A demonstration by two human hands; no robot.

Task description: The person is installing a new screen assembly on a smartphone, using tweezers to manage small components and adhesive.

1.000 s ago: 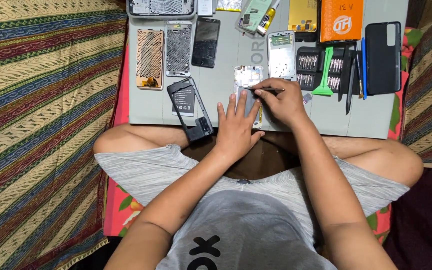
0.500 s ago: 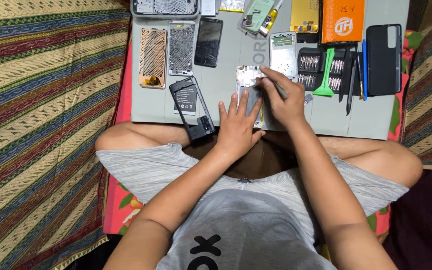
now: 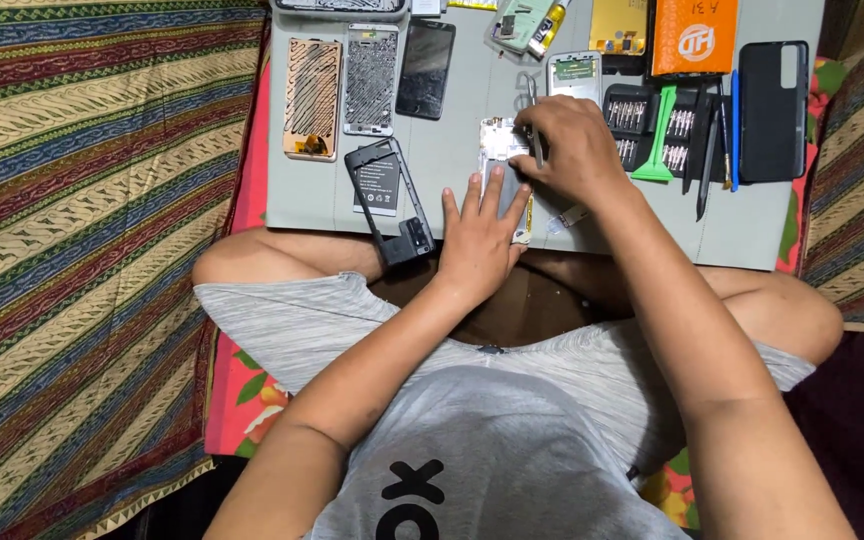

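Pressing flat and open, the left hand [image 3: 482,235] pins a white opened phone body [image 3: 500,150]; the right hand [image 3: 570,150] pinches thin metal tweezers [image 3: 533,115] on the grey work mat [image 3: 452,170].

Striped patterned cloth [image 3: 82,250] fills left of frame. Orange box [image 3: 694,36] top right; black phone case [image 3: 773,110] beside it; green pry tool [image 3: 660,135] between.

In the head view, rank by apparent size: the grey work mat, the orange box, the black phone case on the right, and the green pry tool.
1. Grey work mat
2. Orange box, though the frame's top edge cuts it off
3. Black phone case, close to the box in visible area
4. Green pry tool
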